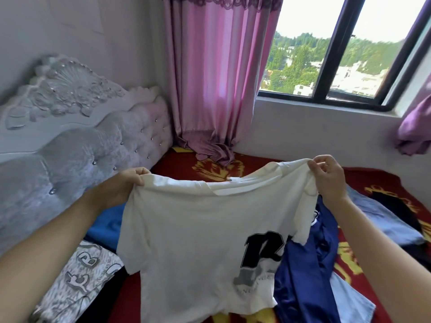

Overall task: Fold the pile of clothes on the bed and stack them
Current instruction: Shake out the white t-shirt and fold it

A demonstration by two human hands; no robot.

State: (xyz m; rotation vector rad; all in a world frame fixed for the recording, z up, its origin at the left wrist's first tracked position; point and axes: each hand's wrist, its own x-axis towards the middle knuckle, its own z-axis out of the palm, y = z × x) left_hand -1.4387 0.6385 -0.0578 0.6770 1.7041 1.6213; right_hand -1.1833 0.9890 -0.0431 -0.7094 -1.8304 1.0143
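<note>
Both hands, left (127, 183) and right (326, 176), pinch the shirt (186, 229) at its shoulders. Keep shoulders level; lay it flat before folding.

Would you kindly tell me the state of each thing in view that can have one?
White T-shirt: unfolded, held up by its shoulders.
Left hand: gripping one shoulder.
Right hand: pinching the other shoulder.
Dark blue garment: crumpled, unfolded on the bed.
Light blue garment: lying loose, unfolded.
Pink curtain: hanging, hem bunched on the bed.

pink curtain (210, 78) in corner | dark-framed window (326, 54) right | trees (296, 61) outside
</note>
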